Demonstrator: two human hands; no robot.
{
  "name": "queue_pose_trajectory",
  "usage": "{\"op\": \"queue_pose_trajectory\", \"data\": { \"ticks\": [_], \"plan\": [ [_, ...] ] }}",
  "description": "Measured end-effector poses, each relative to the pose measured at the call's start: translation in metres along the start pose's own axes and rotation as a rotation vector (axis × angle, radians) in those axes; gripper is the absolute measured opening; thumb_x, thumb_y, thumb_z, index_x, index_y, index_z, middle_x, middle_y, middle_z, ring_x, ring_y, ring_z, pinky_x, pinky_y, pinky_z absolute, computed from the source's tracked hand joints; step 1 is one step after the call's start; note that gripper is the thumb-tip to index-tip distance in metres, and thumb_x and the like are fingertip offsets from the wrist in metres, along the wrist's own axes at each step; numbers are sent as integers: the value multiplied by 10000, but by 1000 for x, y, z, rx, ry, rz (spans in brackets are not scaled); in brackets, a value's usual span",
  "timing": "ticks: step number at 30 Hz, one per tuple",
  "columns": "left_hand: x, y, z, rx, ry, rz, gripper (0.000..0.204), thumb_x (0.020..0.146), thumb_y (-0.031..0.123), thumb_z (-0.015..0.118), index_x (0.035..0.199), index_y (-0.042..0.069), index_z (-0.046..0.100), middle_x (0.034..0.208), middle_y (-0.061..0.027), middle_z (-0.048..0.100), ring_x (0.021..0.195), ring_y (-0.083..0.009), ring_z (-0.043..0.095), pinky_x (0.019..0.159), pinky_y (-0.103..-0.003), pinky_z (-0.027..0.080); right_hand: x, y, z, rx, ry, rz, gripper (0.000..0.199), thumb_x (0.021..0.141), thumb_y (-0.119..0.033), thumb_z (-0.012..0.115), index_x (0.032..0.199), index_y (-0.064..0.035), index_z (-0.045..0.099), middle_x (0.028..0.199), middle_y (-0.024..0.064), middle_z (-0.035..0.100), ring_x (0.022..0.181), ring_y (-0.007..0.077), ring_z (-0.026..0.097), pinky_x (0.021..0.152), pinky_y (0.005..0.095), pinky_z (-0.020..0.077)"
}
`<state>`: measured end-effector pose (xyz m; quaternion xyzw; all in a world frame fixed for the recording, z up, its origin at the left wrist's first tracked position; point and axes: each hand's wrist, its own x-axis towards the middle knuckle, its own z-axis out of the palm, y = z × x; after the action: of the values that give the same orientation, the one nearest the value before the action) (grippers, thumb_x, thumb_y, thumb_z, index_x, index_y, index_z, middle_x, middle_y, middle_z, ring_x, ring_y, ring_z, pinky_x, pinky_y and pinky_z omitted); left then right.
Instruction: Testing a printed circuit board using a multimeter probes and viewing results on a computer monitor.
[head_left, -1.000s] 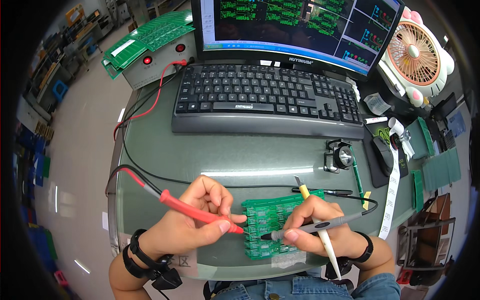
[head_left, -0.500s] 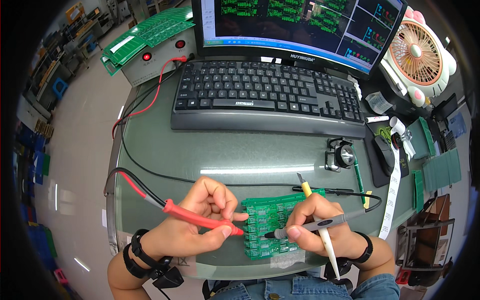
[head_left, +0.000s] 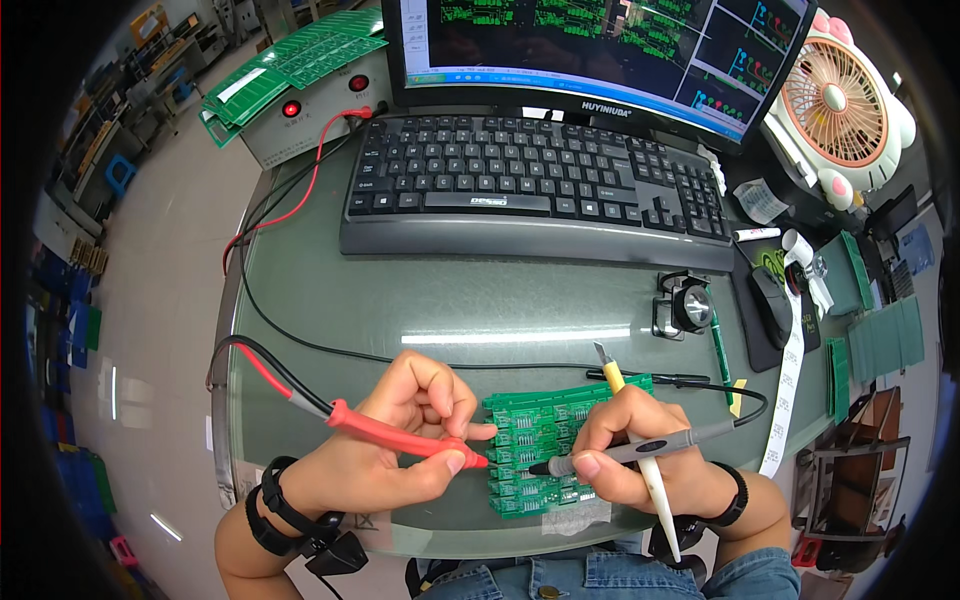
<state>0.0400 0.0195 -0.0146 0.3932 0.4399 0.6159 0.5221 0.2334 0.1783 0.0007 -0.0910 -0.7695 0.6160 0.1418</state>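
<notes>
A green circuit board panel (head_left: 545, 432) lies at the near edge of the glass-topped desk (head_left: 420, 310). My left hand (head_left: 390, 450) holds a red test probe (head_left: 400, 437), its tip touching the board's left side. My right hand (head_left: 640, 460) grips a black test probe (head_left: 640, 452) with its tip on the board's lower middle. The same hand also keeps a white stick-like tool (head_left: 660, 505) that points down toward me. Red and black leads run from the probes across the desk to the left and right.
A black keyboard (head_left: 530, 190) and a monitor (head_left: 590, 50) stand behind. A small box with red lamps (head_left: 315, 105) carries green boards at the back left. A yellow-handled knife (head_left: 608, 368), a loupe (head_left: 688, 305), a mouse (head_left: 775, 300) and a pink fan (head_left: 840, 95) are on the right.
Both hands stay on the board; the probe tips have shifted slightly along it, and the view has tilted a little.
</notes>
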Motion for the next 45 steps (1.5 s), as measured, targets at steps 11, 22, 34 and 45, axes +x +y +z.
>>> {"op": "queue_pose_trajectory", "data": {
  "ticks": [11,22,34,45],
  "plan": [
    [0,4,2,48,-23,-13,339,806,-13,574,977,112,310,942,-43,427,839,-67,481,999,-443,465,0,-1,0,-7,-2,21,213,854,-137,678,836,-47,486,652,13,553,528,68,492,466,233,368],
    [-3,3,-1,49,-54,-10,362,801,-26,594,993,105,317,958,-49,423,885,-90,485,928,-381,513,1,3,2,-5,26,-37,210,846,-133,693,846,-46,501,676,24,570,541,82,511,468,237,380],
    [-3,5,-5,136,-75,-14,377,784,-48,595,973,108,309,948,-76,445,805,-110,503,716,-284,488,5,0,0,-70,-2,-94,223,841,-135,700,834,-45,496,653,24,563,522,94,510,465,238,378],
    [-2,5,-4,136,-69,-15,373,778,-62,582,960,110,306,930,-80,433,775,-115,456,676,-279,456,1,1,0,53,46,-34,201,851,-107,675,816,-44,487,624,3,518,498,59,449,441,232,330]
  ]
}}
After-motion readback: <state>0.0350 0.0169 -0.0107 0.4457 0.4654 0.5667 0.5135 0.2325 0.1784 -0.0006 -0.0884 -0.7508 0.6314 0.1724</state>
